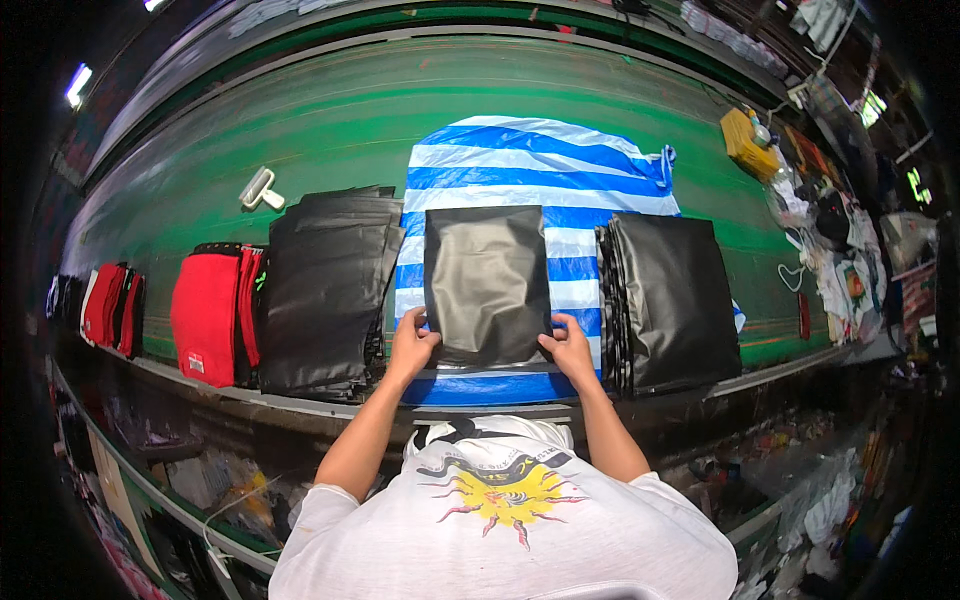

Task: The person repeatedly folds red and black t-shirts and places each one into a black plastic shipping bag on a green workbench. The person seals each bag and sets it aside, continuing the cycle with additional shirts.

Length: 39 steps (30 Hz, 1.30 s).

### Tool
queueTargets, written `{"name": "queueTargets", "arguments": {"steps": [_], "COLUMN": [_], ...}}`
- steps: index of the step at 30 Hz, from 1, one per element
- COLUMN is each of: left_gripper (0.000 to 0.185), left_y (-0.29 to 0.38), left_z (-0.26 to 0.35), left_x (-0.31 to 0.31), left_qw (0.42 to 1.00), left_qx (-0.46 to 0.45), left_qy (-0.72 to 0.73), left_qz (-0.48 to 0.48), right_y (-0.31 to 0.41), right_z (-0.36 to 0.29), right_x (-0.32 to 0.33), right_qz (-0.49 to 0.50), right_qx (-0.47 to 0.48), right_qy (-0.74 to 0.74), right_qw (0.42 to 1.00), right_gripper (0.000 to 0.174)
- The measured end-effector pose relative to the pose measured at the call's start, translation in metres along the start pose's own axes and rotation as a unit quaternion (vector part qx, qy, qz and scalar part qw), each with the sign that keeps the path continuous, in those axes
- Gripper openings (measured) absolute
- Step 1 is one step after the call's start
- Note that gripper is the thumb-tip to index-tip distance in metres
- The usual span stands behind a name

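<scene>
A filled black plastic bag [486, 281] lies flat in front of me on a blue-and-white striped plastic sheet [517, 176]. Its surface is creased and shiny. My left hand [412, 343] pinches the lower left edge between thumb and fingers. At the lower right edge, my right hand [568, 346] grips the same bag. Left of it is a stack of flat black plastic bags [322, 292], spread unevenly at the top. On the right, a pile of filled black bags [675, 300] overlaps the striped sheet's side.
Folded red garments [206, 319] stand left of the flat bags, with more red and dark garments [112, 307] farther left. A white short-handled tool [261, 189] rests on the green table [337, 120]. At right are a yellow box [748, 146] and cluttered cloth and plastic [851, 262].
</scene>
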<state>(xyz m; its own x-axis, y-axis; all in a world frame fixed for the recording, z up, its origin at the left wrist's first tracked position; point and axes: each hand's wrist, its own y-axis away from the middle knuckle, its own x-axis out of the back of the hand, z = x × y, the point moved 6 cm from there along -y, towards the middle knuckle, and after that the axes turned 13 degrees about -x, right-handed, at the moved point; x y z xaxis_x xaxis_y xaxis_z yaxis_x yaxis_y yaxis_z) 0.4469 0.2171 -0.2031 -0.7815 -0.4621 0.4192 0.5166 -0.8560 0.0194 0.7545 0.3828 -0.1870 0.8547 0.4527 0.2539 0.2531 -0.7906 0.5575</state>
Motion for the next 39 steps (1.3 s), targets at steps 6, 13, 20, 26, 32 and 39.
{"name": "queueTargets", "arguments": {"steps": [6,13,20,26,32,39], "left_gripper": [0.092,0.104,0.106,0.1,0.102,0.1], "left_y": [-0.007,0.0,-0.002,0.001,0.001,0.014], "left_z": [0.074,0.144,0.267,0.313,0.275,0.283], "left_x": [-0.02,-0.036,-0.09,-0.194,-0.285,-0.292], "left_qw": [0.953,0.953,0.906,0.894,0.916,0.93], "left_qx": [0.153,0.022,-0.144,-0.141,-0.064,-0.079], "left_qy": [0.26,0.283,0.384,0.403,0.34,0.28], "left_qz": [-0.031,-0.104,-0.105,-0.134,-0.204,-0.227], "right_y": [0.023,0.093,0.154,0.174,0.175,0.164], "right_z": [-0.021,-0.094,-0.129,-0.104,-0.047,-0.062], "right_x": [-0.015,0.035,0.16,0.281,0.291,0.254], "right_qz": [-0.074,0.04,0.204,0.405,0.508,0.445], "right_qx": [0.064,0.204,0.289,0.267,0.188,0.269], "right_qy": [-0.03,0.147,0.075,0.052,0.229,0.238], "right_qw": [0.995,0.967,0.932,0.873,0.809,0.82], "right_gripper": [0.05,0.044,0.041,0.028,0.024,0.03]}}
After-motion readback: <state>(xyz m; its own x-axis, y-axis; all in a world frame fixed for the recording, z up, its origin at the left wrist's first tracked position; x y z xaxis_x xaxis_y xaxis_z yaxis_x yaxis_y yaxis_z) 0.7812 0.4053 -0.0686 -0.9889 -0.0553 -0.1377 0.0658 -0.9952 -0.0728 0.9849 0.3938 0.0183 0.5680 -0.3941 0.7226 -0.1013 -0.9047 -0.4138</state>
